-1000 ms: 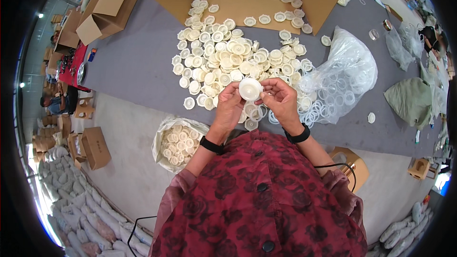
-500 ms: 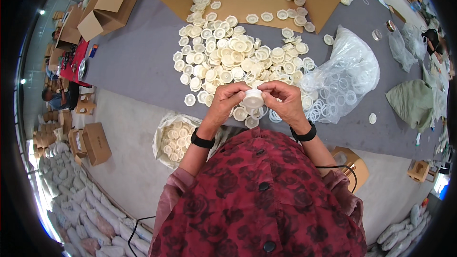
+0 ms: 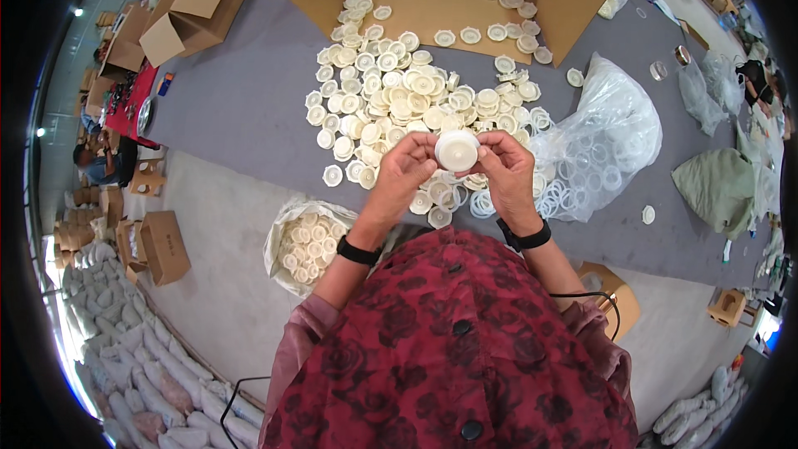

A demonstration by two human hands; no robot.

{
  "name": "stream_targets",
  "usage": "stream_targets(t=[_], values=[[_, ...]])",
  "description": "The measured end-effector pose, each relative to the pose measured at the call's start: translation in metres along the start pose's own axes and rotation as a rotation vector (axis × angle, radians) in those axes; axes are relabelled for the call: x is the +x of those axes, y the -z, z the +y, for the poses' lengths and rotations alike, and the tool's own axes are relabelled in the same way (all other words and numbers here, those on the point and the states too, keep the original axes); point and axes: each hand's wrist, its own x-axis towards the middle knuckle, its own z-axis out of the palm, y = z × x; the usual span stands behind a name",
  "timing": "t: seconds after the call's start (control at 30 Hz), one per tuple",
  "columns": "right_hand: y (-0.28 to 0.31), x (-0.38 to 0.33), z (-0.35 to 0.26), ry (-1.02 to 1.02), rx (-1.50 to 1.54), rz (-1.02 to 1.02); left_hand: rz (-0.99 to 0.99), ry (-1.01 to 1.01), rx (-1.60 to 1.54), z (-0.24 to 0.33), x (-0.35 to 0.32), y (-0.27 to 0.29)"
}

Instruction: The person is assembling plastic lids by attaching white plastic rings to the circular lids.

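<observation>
Between my two hands, above the near edge of the table, is a round cream plastic cap [image 3: 457,152] with its flat face turned up toward me. My left hand [image 3: 406,168] pinches its left rim with thumb and fingers. On the opposite rim, my right hand [image 3: 508,165] grips it the same way. Just beyond my fingers spreads a heap of similar cream caps [image 3: 407,91] with notched rims. Clear plastic rings [image 3: 485,203] lie beside my right hand, spilling from a transparent bag [image 3: 617,120] that holds more of them.
An opened cardboard box [image 3: 449,12] with more caps lies at the far side of the grey table [image 3: 241,91]. On the floor at left, a white sack [image 3: 278,237] holds caps. Olive cloth [image 3: 716,179] rests at the right. A person [image 3: 104,165] sits far left.
The cap has tilted so that its flat face shows more fully toward me. Both hands have shifted slightly to the right and still hold it.
</observation>
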Motion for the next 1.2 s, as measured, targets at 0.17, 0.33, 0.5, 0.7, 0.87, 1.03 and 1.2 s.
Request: stream_targets(t=[0.17,0.33,0.5,0.7,0.87,1.03,1.2], values=[[0.055,-0.03,0.018,-0.039,-0.053,0.011,0.114,0.093,-0.052,-0.055,-0.009,-0.01],[0.037,-0.027,0.037,-0.015,-0.282,-0.175,0.093,0.024,0.034,-0.045,-0.033,0.024],[0.055,-0.066,-0.02,0.148,-0.415,-0.039,-0.128,0.152,0.442,-0.029,-0.006,-0.038],[0.085,-0.09,-0.028,0.127,-0.566,0.066,-0.405,0.156,0.552,-0.034,0.025,-0.084],[0.085,-0.095,-0.049,0.024,-0.268,0.077,-0.379,0.431,0.018,-0.064,0.045,-0.075],[0.101,-0.089,-0.025,0.182,-0.246,0.251,-0.275,0.489,-0.151,-0.055,0.017,-0.099],[0.101,-0.095,-0.024,0.133,-0.228,0.296,-0.301,0.47,-0.151,-0.068,0.008,-0.088]])
